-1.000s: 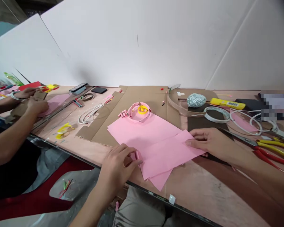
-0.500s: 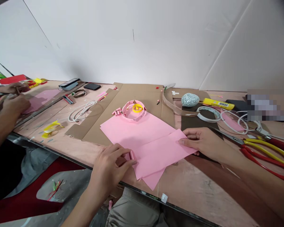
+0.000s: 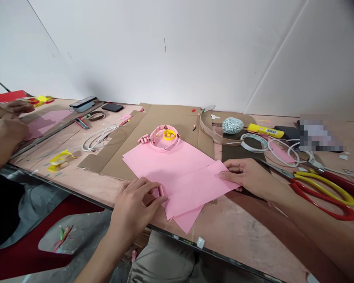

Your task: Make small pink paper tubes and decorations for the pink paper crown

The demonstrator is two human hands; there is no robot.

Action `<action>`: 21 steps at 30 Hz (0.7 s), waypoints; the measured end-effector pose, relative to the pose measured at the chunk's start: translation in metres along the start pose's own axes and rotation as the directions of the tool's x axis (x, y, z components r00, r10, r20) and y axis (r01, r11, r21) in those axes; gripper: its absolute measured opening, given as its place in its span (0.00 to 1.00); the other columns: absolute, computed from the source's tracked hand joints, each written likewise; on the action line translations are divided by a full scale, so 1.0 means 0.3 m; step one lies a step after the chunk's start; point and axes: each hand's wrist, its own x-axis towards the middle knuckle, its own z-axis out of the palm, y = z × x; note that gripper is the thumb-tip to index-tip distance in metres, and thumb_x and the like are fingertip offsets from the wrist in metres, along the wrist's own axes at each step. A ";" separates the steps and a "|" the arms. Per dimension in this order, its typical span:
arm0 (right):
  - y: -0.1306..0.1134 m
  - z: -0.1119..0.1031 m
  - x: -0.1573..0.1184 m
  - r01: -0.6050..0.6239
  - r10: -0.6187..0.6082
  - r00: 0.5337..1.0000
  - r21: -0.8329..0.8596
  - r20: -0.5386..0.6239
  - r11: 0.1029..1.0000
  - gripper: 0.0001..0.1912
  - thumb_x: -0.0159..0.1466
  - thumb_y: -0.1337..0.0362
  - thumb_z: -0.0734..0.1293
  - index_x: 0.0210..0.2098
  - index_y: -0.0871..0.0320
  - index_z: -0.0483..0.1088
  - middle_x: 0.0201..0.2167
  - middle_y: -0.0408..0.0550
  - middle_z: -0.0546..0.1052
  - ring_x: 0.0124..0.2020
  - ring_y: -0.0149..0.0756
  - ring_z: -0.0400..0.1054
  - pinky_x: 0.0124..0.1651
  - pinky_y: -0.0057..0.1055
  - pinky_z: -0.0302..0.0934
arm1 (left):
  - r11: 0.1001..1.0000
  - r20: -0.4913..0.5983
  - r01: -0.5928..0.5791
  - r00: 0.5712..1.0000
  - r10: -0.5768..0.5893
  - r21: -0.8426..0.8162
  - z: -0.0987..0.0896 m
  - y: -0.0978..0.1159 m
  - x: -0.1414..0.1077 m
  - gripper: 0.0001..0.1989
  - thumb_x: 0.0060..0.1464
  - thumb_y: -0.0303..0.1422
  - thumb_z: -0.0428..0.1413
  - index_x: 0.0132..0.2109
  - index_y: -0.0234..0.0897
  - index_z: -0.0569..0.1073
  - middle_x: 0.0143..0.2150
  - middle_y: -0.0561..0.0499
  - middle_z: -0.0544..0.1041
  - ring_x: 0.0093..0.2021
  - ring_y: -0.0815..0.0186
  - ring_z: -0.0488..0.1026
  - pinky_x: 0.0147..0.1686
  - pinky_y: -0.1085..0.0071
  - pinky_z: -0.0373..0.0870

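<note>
A sheet of pink paper (image 3: 168, 169) lies folded over on brown cardboard (image 3: 168, 118), with a lower layer sticking out at its near corner. My left hand (image 3: 137, 206) pinches a small pink paper roll (image 3: 161, 191) against the sheet's near edge. My right hand (image 3: 247, 177) grips the sheet's right corner, with a finger tucked beneath it. Beyond the sheet stands a pink paper ring (image 3: 163, 137) with small rolls on its left side and a yellow paper coil (image 3: 169, 135) inside it.
Scissors with yellow and red handles (image 3: 323, 196) lie right of my right hand. A white cable (image 3: 98, 137), a tape roll (image 3: 253, 142), a speckled ball (image 3: 232, 125) and a phone (image 3: 82, 103) sit farther back. A co-worker's hands (image 3: 13, 127) work at the left.
The whole scene has slid left in view as the camera turned right. My hands keep their hold on the paper. The co-worker's hands now sit nearer the left edge.
</note>
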 end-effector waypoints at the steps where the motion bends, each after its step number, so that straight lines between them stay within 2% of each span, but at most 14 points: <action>1: -0.001 0.000 -0.001 0.004 -0.003 1.000 0.007 -0.001 1.000 0.16 0.57 0.53 0.72 0.36 0.61 0.77 0.24 0.44 0.74 0.21 0.28 0.59 0.21 0.25 0.51 | 1.000 -0.014 -0.009 1.000 0.008 -0.006 0.003 -0.005 0.000 0.10 0.56 0.41 0.62 0.44 0.46 0.79 0.39 0.52 0.80 0.40 0.58 0.76 0.43 0.60 0.63; 6: -0.003 0.000 -0.002 0.071 -0.071 0.997 0.122 -0.005 0.990 0.19 0.60 0.51 0.71 0.37 0.62 0.78 0.24 0.43 0.73 0.21 0.27 0.59 0.23 0.25 0.51 | 0.989 -0.126 -0.004 0.992 -0.015 -0.150 -0.002 -0.079 0.009 0.14 0.63 0.39 0.53 0.50 0.40 0.77 0.40 0.48 0.80 0.37 0.60 0.77 0.37 0.67 0.70; 7: -0.003 -0.002 0.002 0.091 -0.091 0.996 0.145 -0.004 0.985 0.19 0.60 0.51 0.71 0.36 0.63 0.78 0.23 0.43 0.72 0.21 0.27 0.58 0.24 0.25 0.51 | 0.993 -0.115 -0.006 0.993 -0.008 -0.116 -0.011 -0.095 0.018 0.14 0.64 0.38 0.51 0.51 0.41 0.77 0.42 0.48 0.80 0.39 0.59 0.77 0.37 0.66 0.70; 9: -0.004 -0.006 0.010 0.144 -0.144 0.989 0.180 -0.013 0.973 0.18 0.60 0.51 0.72 0.34 0.63 0.78 0.24 0.44 0.73 0.23 0.28 0.59 0.25 0.25 0.51 | 0.995 -0.137 -0.066 0.988 0.077 0.080 -0.039 -0.108 0.047 0.17 0.65 0.35 0.46 0.52 0.43 0.78 0.48 0.46 0.80 0.46 0.53 0.77 0.42 0.60 0.69; 11: -0.009 -0.010 0.016 0.196 -0.192 0.981 0.189 -0.037 0.962 0.18 0.59 0.51 0.72 0.34 0.63 0.78 0.26 0.44 0.73 0.25 0.29 0.60 0.27 0.26 0.53 | 0.960 -0.205 -0.034 0.974 0.094 0.277 -0.071 -0.080 0.093 0.20 0.64 0.34 0.44 0.54 0.44 0.77 0.53 0.43 0.78 0.50 0.46 0.75 0.43 0.54 0.67; 12: -0.013 -0.010 0.016 0.217 -0.211 0.976 0.182 -0.049 0.959 0.19 0.59 0.51 0.72 0.34 0.63 0.78 0.26 0.44 0.73 0.25 0.29 0.61 0.27 0.26 0.53 | 0.955 -0.255 -0.043 0.959 0.122 0.293 -0.083 -0.050 0.122 0.20 0.64 0.35 0.45 0.55 0.44 0.77 0.55 0.42 0.77 0.51 0.44 0.74 0.45 0.52 0.67; 14: -0.026 -0.008 0.013 0.257 -0.250 0.966 0.148 -0.066 0.955 0.20 0.60 0.49 0.72 0.33 0.63 0.78 0.26 0.43 0.73 0.26 0.30 0.61 0.29 0.26 0.55 | 0.979 -0.272 -0.175 0.941 0.199 0.107 -0.092 0.032 0.192 0.19 0.62 0.42 0.50 0.54 0.45 0.77 0.55 0.43 0.77 0.53 0.46 0.74 0.48 0.55 0.68; 15: -0.035 -0.005 0.010 0.281 -0.274 0.959 0.124 -0.069 0.952 0.20 0.60 0.48 0.71 0.32 0.62 0.78 0.26 0.43 0.73 0.26 0.30 0.62 0.30 0.27 0.56 | 0.972 -0.222 -0.233 0.950 0.218 -0.041 -0.088 0.079 0.229 0.18 0.59 0.45 0.54 0.52 0.46 0.78 0.51 0.45 0.79 0.49 0.49 0.76 0.45 0.60 0.70; 17: -0.058 -0.005 0.005 0.325 -0.320 0.944 0.056 -0.080 0.944 0.21 0.61 0.47 0.70 0.33 0.61 0.78 0.28 0.44 0.74 0.29 0.32 0.64 0.32 0.28 0.59 | 0.924 0.022 -0.239 0.966 0.257 -0.299 -0.068 0.170 0.304 0.15 0.53 0.48 0.59 0.43 0.45 0.81 0.37 0.50 0.81 0.35 0.56 0.77 0.31 0.68 0.69; 19: -0.087 -0.021 -0.001 0.349 -0.351 0.929 -0.039 -0.113 0.936 0.22 0.63 0.46 0.68 0.35 0.60 0.78 0.30 0.45 0.76 0.31 0.34 0.66 0.34 0.28 0.60 | 0.884 0.290 -0.133 0.914 0.284 -0.448 -0.040 0.239 0.369 0.15 0.52 0.47 0.60 0.30 0.41 0.78 0.24 0.53 0.74 0.22 0.64 0.69 0.20 0.72 0.58; 20: -0.104 -0.040 -0.007 0.350 -0.361 0.923 -0.096 -0.137 0.932 0.22 0.64 0.46 0.66 0.37 0.60 0.78 0.32 0.45 0.76 0.31 0.35 0.67 0.34 0.29 0.61 | 0.862 0.366 -0.080 0.883 0.294 -0.500 -0.026 0.263 0.397 0.16 0.52 0.46 0.60 0.25 0.40 0.75 0.20 0.54 0.70 0.19 0.66 0.64 0.18 0.72 0.54; 21: -0.120 -0.067 -0.016 0.342 -0.366 0.916 -0.158 -0.166 0.926 0.21 0.66 0.47 0.65 0.39 0.59 0.78 0.33 0.46 0.77 0.32 0.35 0.68 0.35 0.29 0.62 | 0.838 0.394 -0.037 0.870 0.295 -0.545 -0.014 0.279 0.420 0.19 0.51 0.46 0.61 0.22 0.39 0.71 0.19 0.55 0.66 0.18 0.68 0.61 0.18 0.73 0.51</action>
